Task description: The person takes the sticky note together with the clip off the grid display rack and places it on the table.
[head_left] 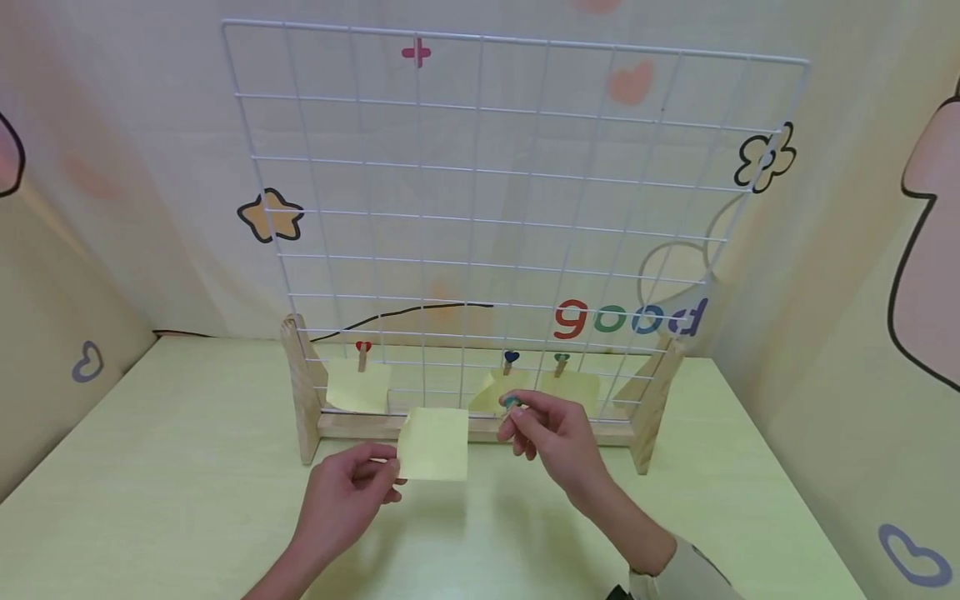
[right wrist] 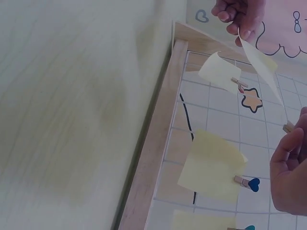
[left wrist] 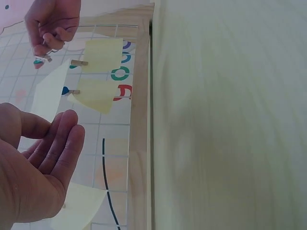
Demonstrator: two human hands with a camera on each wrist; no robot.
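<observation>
My left hand (head_left: pixel 347 492) pinches a yellow sticky note (head_left: pixel 435 444) by its left edge, holding it up in front of the grid rack. To the right of it, my right hand (head_left: pixel 561 442) pinches a small wooden clip with a teal top (head_left: pixel 512 402) between thumb and fingers. The note and the clip are apart in the head view. Behind them stands a white wire grid (head_left: pixel 472 217) on a wooden base. Clipped low on the grid are a note under a red heart clip (head_left: pixel 363 354), one under a blue heart clip (head_left: pixel 511 361) and one under a green clip (head_left: pixel 562 362).
The grid's wooden feet (head_left: pixel 300 392) stand on a pale table (head_left: pixel 187 442). A printed cloth (head_left: pixel 150 208) with hearts, a star and the word "good" hangs behind and at both sides. A light sleeve (head_left: pixel 682 575) covers my right forearm.
</observation>
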